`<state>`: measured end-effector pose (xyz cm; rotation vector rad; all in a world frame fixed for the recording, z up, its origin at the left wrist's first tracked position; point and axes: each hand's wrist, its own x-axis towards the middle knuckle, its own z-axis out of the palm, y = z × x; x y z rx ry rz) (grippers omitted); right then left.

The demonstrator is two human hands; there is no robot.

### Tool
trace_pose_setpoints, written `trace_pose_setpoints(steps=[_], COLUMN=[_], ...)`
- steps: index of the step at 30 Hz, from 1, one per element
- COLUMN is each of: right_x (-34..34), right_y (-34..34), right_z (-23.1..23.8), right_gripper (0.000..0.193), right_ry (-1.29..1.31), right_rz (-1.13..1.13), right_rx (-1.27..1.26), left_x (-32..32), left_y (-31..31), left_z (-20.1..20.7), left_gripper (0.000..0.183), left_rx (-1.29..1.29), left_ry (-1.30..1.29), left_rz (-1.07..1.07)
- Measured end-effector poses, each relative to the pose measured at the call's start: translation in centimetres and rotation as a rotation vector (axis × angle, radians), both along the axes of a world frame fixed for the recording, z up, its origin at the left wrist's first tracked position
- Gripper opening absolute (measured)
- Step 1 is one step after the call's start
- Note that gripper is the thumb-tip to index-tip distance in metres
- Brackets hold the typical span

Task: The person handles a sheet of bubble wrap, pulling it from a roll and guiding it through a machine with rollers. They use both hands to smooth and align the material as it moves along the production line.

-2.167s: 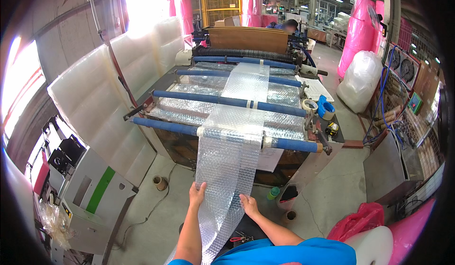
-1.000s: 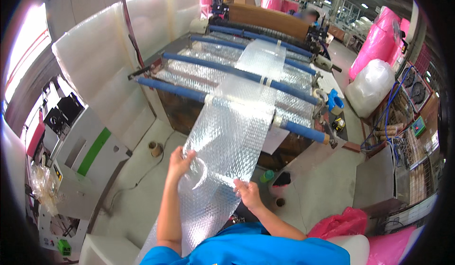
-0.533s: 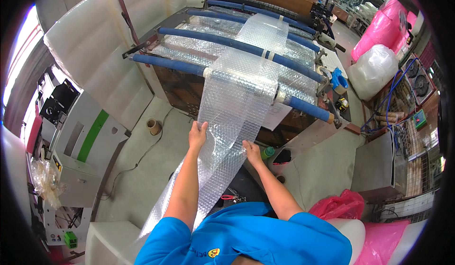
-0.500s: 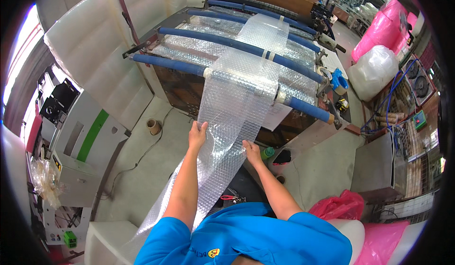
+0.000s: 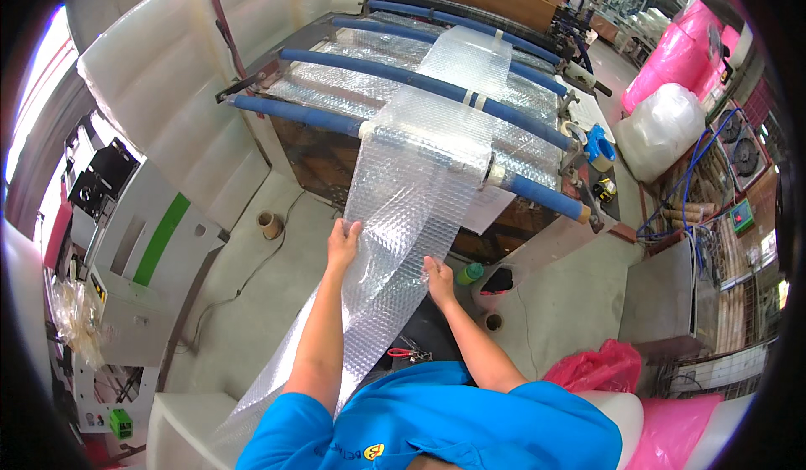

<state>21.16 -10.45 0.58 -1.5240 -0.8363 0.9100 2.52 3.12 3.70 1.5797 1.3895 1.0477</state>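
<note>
A long clear sheet of bubble wrap (image 5: 420, 168) comes over the blue rollers of a machine and slopes down toward me, trailing past my left side. My left hand (image 5: 344, 241) grips its left edge, thumb on top and the other fingers curled out of sight. On the opposite edge, my right hand (image 5: 437, 278) pinches the sheet a little nearer to me. Between the two hands the film is creased and shiny. The nearest blue roller (image 5: 294, 114) carries the sheet at its middle.
A grey cabinet with a green stripe (image 5: 162, 240) stands at left. Cardboard tubes (image 5: 269, 224) stand on the floor near a cable. A green bottle (image 5: 470, 273) is beside my right hand. Red-handled pliers (image 5: 401, 353) lie close to my body. Tape rolls (image 5: 601, 147) sit on the machine's right side.
Both hands have shifted slightly left along with the bubble wrap, still gripping its edges. The sheet's creases between them have changed shape.
</note>
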Motion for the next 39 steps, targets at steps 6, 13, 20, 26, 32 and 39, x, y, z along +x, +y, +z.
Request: trace_pose_setpoints(steps=[6,13,20,26,32,39], right_x=[-0.1,-0.3,-1.2,-0.3,0.9,4.1], right_y=[-0.2,-0.8,-1.0,-1.4,0.4,5.5], right_z=[0.4,1.0,1.6,0.7,1.2,8.1], right_gripper=[0.042,0.044,0.044,0.043,0.041,0.037], right_ry=[-0.037,-0.065,0.073,-0.071,-0.07,-0.149], right_rz=[-0.019,0.018,-0.03,0.051,-0.014,-0.149], right_rx=[0.026,0.0,0.025,-0.019,0.099,0.151], left_x=[0.0,-0.7,-0.9,-1.0,0.7,4.3], left_y=[0.3,0.7,0.7,0.2,2.0,6.8], left_z=[0.0,0.0,-0.1,-1.2,1.0,7.0], left_gripper=[0.034,0.034,0.032,0.032,0.034,0.042], left_rx=[-0.023,0.015,-0.035,-0.026,0.052,0.102], left_ry=[0.046,0.045,0.005,0.032,0.087,0.147], left_rz=[-0.016,-0.082,-0.087,-0.091,-0.081,-0.063])
